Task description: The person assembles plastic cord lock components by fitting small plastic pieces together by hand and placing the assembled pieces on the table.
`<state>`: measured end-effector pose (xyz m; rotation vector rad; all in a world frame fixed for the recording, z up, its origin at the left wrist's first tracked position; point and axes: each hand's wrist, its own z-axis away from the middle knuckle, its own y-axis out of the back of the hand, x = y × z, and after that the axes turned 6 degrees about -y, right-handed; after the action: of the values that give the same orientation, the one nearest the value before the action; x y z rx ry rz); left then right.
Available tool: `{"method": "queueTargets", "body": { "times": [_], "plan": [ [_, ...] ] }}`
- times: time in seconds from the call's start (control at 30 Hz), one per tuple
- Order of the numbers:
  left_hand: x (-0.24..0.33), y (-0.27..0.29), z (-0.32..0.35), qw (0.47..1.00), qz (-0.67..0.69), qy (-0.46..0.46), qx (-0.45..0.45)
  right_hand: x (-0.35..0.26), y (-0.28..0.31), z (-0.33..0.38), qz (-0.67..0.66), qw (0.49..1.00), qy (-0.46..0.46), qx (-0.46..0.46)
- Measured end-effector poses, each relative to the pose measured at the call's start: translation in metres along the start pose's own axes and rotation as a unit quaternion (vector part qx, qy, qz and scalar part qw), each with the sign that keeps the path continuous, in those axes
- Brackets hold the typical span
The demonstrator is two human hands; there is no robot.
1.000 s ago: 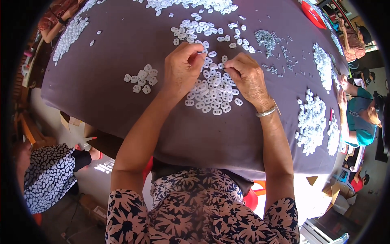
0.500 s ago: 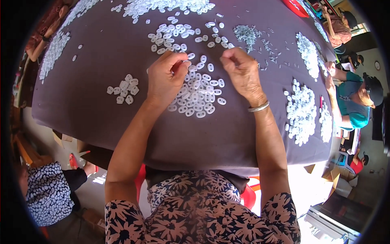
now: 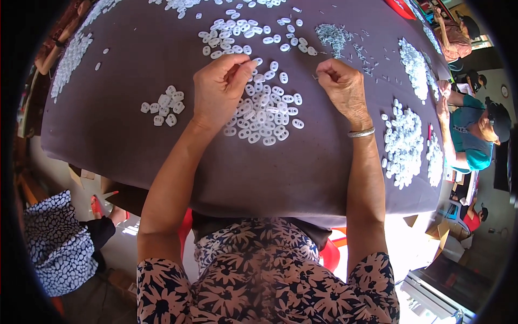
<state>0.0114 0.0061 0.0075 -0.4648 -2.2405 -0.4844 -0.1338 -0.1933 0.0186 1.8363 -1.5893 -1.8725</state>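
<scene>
My left hand (image 3: 220,89) is closed in a pinch at the left edge of the middle pile, with what looks like a white plastic piece mostly hidden at its fingertips. Right beside it lies a loose heap of white oval two-hole plastic pieces (image 3: 264,116). My right hand (image 3: 342,89), a silver bangle at its wrist, hovers to the right of that heap. Its thumb and forefinger pinch a small metal screw (image 3: 315,76), whose end just shows. Beyond the right hand lies a pile of small metal screws (image 3: 332,38), some scattered to its right.
A small cluster of white pieces (image 3: 164,105) lies left of my left hand. More piles cover the far side and both sides of the brown-covered table (image 3: 270,183). A red container (image 3: 400,8) stands at the far right. A co-worker in teal (image 3: 477,156) sits at the right edge.
My right hand has moved right, away from my left hand. My left hand stays pinched near the heap. The whole view has shifted slightly.
</scene>
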Motion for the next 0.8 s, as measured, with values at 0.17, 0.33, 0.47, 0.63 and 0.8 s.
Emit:
{"method": "queueTargets", "body": {
  "times": [0.17, 0.33, 0.47, 0.63, 0.8],
  "plan": [
    [0.004, 0.006, 0.001, 0.996, -0.019, 0.078, -0.047, -0.004, 0.014, 0.001, -0.137, 0.985, -0.053, -0.094],
    [0.008, 0.004, -0.001, 0.998, 0.014, 0.063, -0.019, -0.013, 0.011, 0.007, -0.150, 0.963, -0.085, -0.208],
    [0.007, 0.004, -0.001, 0.998, 0.022, 0.049, -0.010, -0.024, 0.003, 0.009, -0.109, 0.964, -0.025, -0.243],
    [0.012, 0.004, -0.004, 0.997, 0.040, 0.068, 0.005, -0.026, -0.001, 0.011, -0.048, 0.970, 0.039, -0.236],
    [0.005, 0.006, -0.001, 0.999, -0.001, 0.042, -0.011, -0.015, 0.003, 0.007, -0.107, 0.970, -0.047, -0.211]
  ]
}}
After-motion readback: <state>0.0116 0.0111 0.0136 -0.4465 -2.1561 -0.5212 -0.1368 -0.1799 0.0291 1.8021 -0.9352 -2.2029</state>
